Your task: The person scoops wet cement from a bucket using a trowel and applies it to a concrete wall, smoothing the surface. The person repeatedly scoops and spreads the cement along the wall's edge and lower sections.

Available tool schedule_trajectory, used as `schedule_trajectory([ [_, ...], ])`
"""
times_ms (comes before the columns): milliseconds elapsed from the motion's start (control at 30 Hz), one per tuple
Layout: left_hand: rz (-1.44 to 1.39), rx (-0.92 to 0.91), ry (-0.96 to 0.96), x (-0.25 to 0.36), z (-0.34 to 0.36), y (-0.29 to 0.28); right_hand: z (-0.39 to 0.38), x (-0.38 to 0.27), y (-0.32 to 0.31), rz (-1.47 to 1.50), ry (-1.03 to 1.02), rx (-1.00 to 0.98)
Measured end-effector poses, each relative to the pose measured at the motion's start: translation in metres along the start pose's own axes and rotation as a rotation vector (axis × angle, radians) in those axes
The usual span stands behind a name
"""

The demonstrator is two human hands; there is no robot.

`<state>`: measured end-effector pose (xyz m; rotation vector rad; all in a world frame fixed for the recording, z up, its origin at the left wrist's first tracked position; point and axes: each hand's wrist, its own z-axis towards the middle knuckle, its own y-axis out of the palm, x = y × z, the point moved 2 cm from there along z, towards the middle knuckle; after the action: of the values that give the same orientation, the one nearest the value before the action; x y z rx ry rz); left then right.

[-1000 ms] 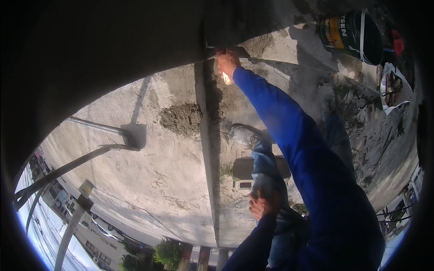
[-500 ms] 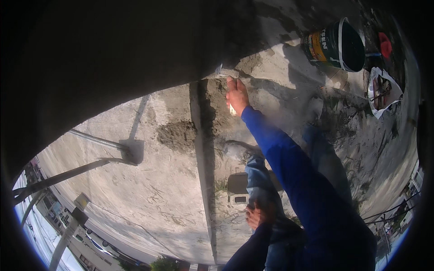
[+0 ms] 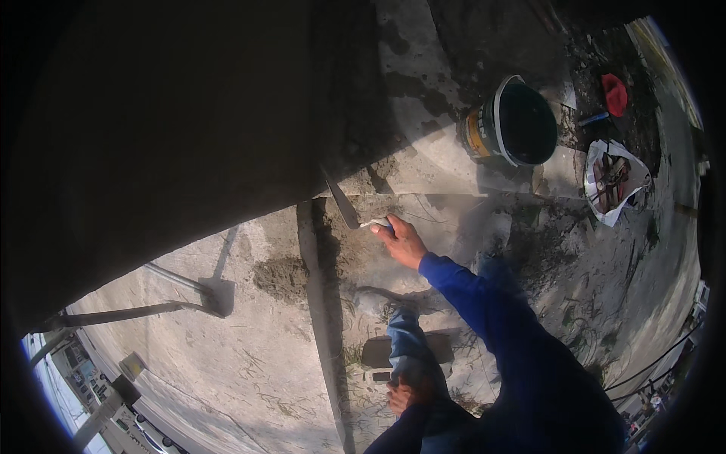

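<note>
My right hand is closed on the handle of a trowel, its metal blade angled up and forward over rough, gritty mortar by a long straight seam in the concrete. Another patch of grey mortar lies just left of the seam. My left hand rests on my jeans-covered leg, its fingers apart and curved over it.
A dark bucket with a yellow label stands upper right, beside a white bag of scraps, a red item and a short blue object. A large dark shadowed surface covers upper left. Metal bars stand left.
My right hand has drawn back toward me with the trowel, whose blade now shows. The view has shifted, bringing more ground beyond the bucket into sight. My left hand stays on my leg.
</note>
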<state>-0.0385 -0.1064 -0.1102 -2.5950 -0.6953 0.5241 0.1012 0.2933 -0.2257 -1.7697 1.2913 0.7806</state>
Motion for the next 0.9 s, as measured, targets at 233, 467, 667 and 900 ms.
schedule_trajectory([
  [233, -0.026, -0.008, -0.019, 0.032, 0.016, -0.021, -0.138, 0.092, -0.221, -0.516, 0.304, -0.313],
  [467, -0.108, 0.062, 0.368, 0.162, 0.060, -0.093, -0.294, 0.200, -0.405, -0.425, 0.647, -0.018],
  [667, -1.173, -0.321, 0.485, 0.388, -0.005, -0.217, -0.403, 0.261, -0.446, 0.047, 0.913, 0.158],
  [900, -1.185, -0.344, 0.450, 0.504, -0.024, -0.254, -0.412, 0.258, -0.436, -0.063, 0.659, 0.004],
])
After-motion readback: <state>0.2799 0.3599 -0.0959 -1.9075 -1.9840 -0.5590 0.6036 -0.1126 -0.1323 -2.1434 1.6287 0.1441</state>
